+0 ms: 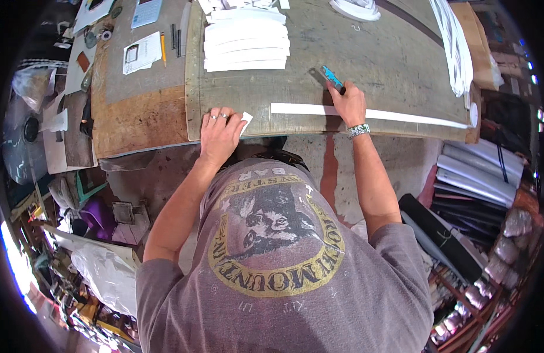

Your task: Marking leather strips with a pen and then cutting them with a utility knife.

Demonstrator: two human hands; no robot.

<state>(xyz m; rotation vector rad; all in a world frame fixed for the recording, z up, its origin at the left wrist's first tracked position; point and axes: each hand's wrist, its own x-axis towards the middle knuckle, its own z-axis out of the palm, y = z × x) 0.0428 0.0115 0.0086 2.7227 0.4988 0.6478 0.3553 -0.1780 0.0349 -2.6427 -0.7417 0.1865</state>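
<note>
My right hand (pixel 349 105) is closed around a utility knife with a blue and black handle (pixel 332 76). A short flat grey piece (pixel 316 75), maybe its blade, shows beside the handle. Below that hand a long white strip (pixel 413 118) lies along the near edge of the workbench (pixel 242 91), running right to a small white roll (pixel 473 115). My left hand (pixel 222 132), with rings on its curled fingers, grips a short white strip piece (pixel 246 123) at the bench edge. A gap separates this piece from the long strip's left end.
A stack of cut white strips (pixel 245 44) lies at the far left of the bench, with a white coil (pixel 355 9) farther right. Long white strips (pixel 451 47) hang at the right. A pencil (pixel 163 48) and papers (pixel 142 54) lie left. Silver rolls (pixel 478 170) stand lower right.
</note>
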